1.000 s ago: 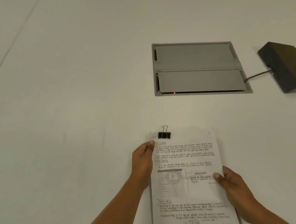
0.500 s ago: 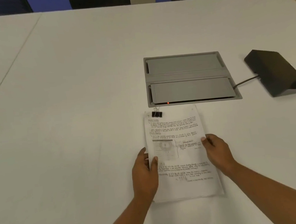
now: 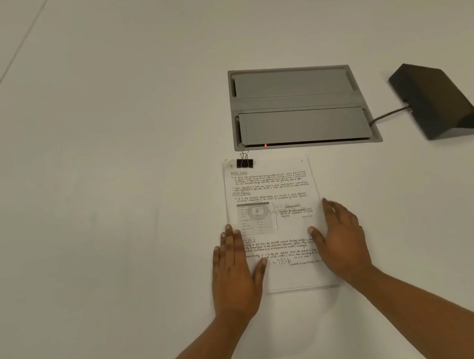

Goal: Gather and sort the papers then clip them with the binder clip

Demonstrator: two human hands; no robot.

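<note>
From the head camera, the white table (image 3: 114,192) spreads wide and bare to the left of the work and in front of the person, with a thin seam running diagonally across its far left corner and its far edge showing along the top of the view; to the right the room is tighter, since a grey recessed panel (image 3: 298,105) with two lids and a small red light sits just beyond the papers, and a black wedge-shaped box (image 3: 438,99) stands near it on a cable. A sliver of another dark thing shows at the right border, too cut off to identify. There is one stack of papers (image 3: 275,222), one binder clip (image 3: 244,163) and two hands. The stack lies flat at the table's middle, its top edge just short of the panel, edges squared, the top sheet covered with handwritten lines and a small printed grey figure. The black clip with wire handles bites the upper left corner. The left hand (image 3: 233,270) lies open and flat, palm down, over the stack's lower left edge, thumb on the page. The right hand (image 3: 341,241) rests open on the right edge, fingers loosely spread, slightly blurred, gripping nothing.
</note>
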